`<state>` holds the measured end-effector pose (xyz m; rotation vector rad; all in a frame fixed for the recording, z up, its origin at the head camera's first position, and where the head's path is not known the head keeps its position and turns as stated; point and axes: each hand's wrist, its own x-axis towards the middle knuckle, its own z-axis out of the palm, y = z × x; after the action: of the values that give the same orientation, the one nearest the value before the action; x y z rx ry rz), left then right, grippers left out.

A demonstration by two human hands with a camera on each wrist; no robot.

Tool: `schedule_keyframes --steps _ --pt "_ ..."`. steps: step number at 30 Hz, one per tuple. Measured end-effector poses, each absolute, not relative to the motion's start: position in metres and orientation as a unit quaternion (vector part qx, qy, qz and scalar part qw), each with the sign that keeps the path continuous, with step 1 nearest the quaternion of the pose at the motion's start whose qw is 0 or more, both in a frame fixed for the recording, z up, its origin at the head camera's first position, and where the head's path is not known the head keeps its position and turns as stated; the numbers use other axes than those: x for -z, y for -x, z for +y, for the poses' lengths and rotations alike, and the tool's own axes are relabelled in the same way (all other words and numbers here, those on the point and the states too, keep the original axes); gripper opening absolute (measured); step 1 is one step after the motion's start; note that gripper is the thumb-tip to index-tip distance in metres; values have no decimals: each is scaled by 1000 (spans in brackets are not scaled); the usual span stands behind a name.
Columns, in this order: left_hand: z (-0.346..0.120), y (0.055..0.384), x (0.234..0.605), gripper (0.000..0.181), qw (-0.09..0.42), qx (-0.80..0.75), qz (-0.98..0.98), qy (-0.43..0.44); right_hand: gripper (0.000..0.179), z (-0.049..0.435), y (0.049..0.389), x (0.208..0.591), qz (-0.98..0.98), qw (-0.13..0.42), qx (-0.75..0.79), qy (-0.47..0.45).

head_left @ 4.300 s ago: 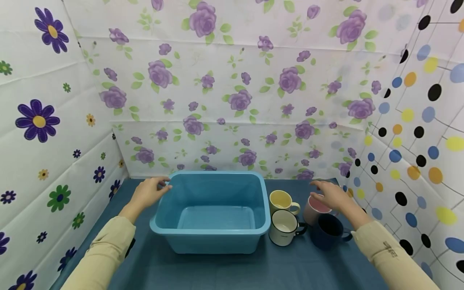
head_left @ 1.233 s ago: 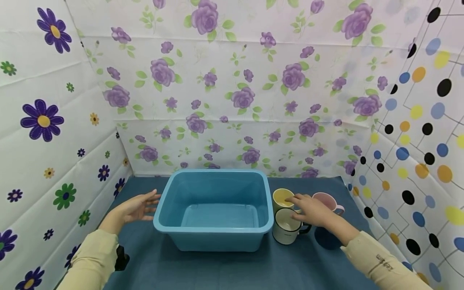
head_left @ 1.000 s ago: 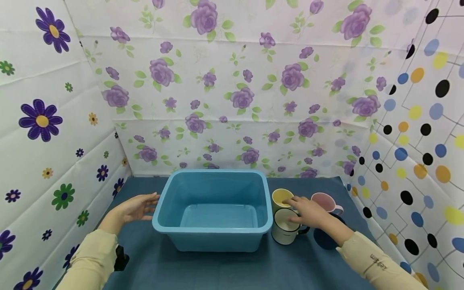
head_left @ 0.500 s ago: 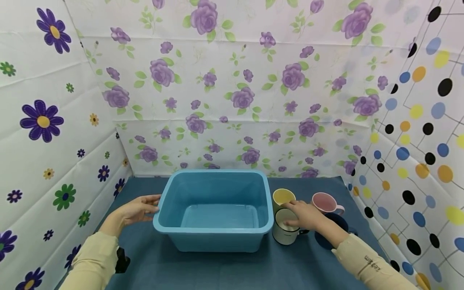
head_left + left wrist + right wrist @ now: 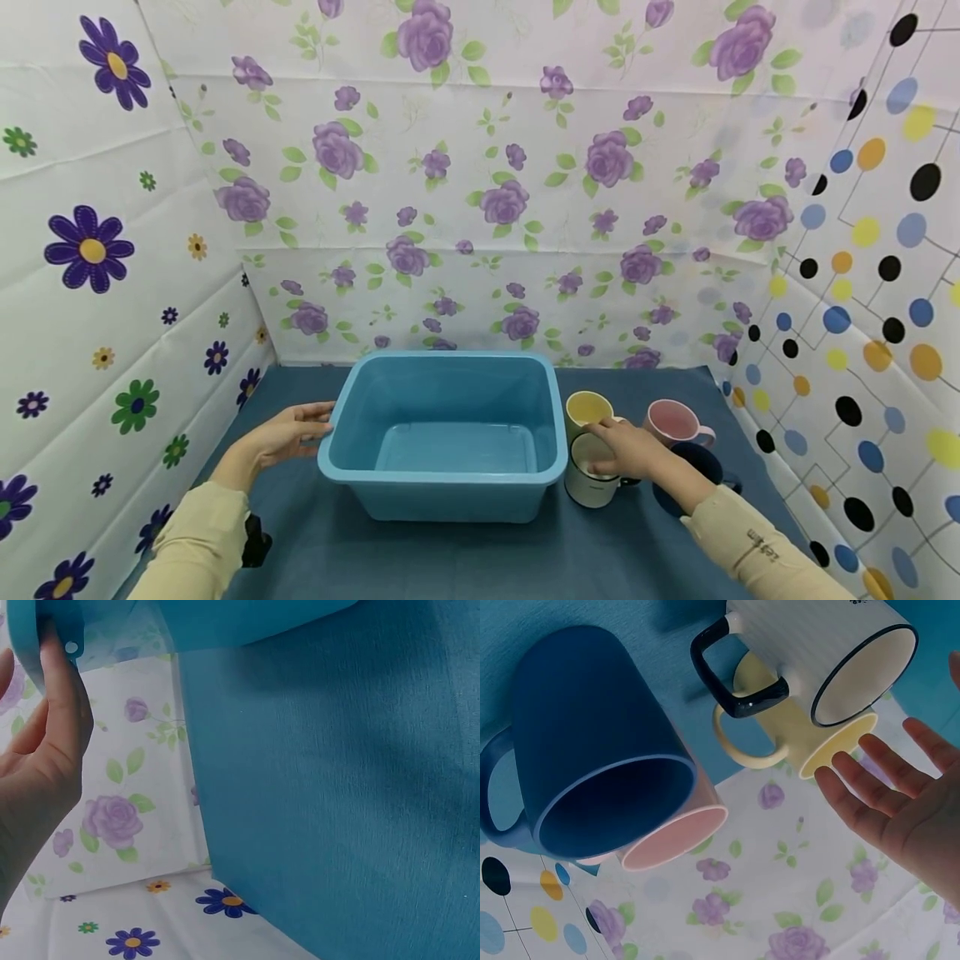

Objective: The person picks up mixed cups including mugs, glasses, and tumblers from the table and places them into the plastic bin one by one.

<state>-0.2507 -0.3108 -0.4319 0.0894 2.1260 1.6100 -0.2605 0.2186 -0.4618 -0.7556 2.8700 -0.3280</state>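
Observation:
A light blue plastic basin (image 5: 442, 500) stands in the middle of the table. My left hand (image 5: 281, 437) is at its left side; in the left wrist view its straight fingers (image 5: 64, 697) touch the basin just under the rim. Over the mouth of a white mug (image 5: 591, 487) with a black rim and handle hovers my right hand (image 5: 633, 454), holding nothing. Its fingers (image 5: 870, 772) are spread and relaxed in the right wrist view, close to the mug openings. Directly behind the white mug is a yellow mug (image 5: 587, 408).
To the right stand a pink mug (image 5: 672, 421) and a dark blue mug (image 5: 693, 458), the latter partly hidden by my right forearm. A blue cloth (image 5: 420, 562) covers the table. Patterned sheets (image 5: 465, 208) wall the space at the back and both sides.
My right hand has moved left from above the pink mug to the white mug, lowering slightly in the last second. My left hand has come down beside the basin's rim and touches it.

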Motion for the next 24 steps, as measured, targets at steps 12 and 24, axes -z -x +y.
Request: schedule_keyframes --steps 12,24 --pt "-303 249 425 69 232 -560 795 -21 66 211 258 468 964 96 110 221" --pt "-304 251 416 74 263 -544 797 9 71 196 256 474 975 99 93 173"
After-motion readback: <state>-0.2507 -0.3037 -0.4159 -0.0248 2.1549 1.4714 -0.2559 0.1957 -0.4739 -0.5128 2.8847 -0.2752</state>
